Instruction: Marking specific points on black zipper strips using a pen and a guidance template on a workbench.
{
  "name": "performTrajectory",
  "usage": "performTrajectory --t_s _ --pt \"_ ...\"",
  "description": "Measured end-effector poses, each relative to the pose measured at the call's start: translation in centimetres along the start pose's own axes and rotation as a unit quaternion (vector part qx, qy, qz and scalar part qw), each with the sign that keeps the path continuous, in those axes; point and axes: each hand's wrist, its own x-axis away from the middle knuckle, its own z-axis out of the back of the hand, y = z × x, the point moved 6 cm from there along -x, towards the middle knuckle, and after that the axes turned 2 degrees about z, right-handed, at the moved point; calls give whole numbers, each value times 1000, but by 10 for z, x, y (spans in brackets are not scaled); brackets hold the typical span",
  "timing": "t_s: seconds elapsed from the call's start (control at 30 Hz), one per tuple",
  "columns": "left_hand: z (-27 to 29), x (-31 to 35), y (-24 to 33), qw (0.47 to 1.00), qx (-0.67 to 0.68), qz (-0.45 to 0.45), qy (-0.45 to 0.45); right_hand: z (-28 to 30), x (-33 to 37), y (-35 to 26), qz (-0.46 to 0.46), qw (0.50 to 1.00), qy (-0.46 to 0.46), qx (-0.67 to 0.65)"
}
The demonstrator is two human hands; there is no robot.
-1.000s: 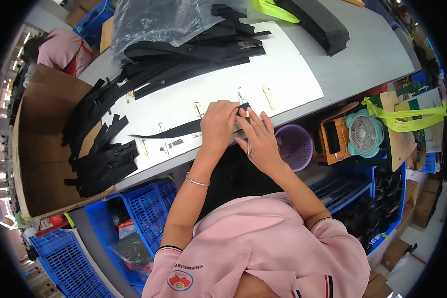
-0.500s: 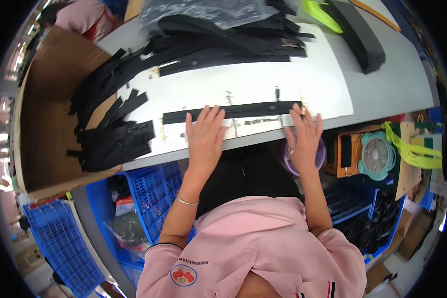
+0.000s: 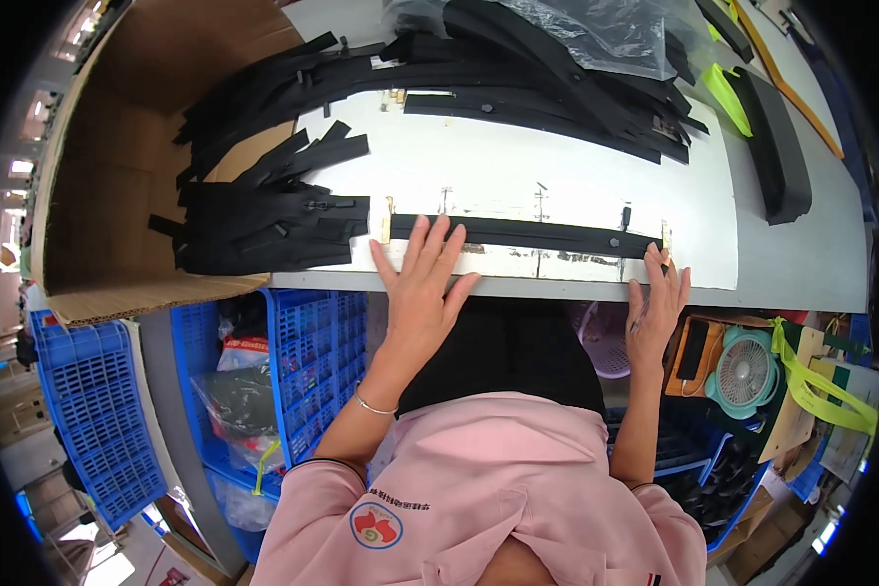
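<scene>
A single black zipper strip [image 3: 532,232] lies flat and nearly straight across the marked white board [image 3: 361,109]. Fingertips of my left hand [image 3: 422,273] rest on it near its left end, the fingers stretched out. My right hand [image 3: 660,308] touches the strip's right end with its fingertips, its fingers also extended. Left of the strip sits a pile of black zippers [image 3: 273,220], reaching into the cardboard box. Beyond it, more black zipper strips [image 3: 547,117] are heaped along the far side of the board.
An open cardboard box [image 3: 117,186] stands at the left. Clear plastic film [image 3: 606,34] covers part of the far heap. A long black block [image 3: 774,156] lies at the right. Below the table edge are blue crates [image 3: 308,376] and a green fan [image 3: 742,373].
The view has shifted and turned, so the board sits further right. My left hand has moved closer to the strip's left end; my right hand stays by the right end.
</scene>
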Motion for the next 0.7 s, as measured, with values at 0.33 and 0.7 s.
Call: performTrajectory --t_s 0.33,0.7 --pt "5 8 -25 998 -34 22 45 17 -36 -39 12 998 -1 -68" --pt "8 6 -22 996 -36 8 83 -87 -104 -162 -142 819 -154 -533"
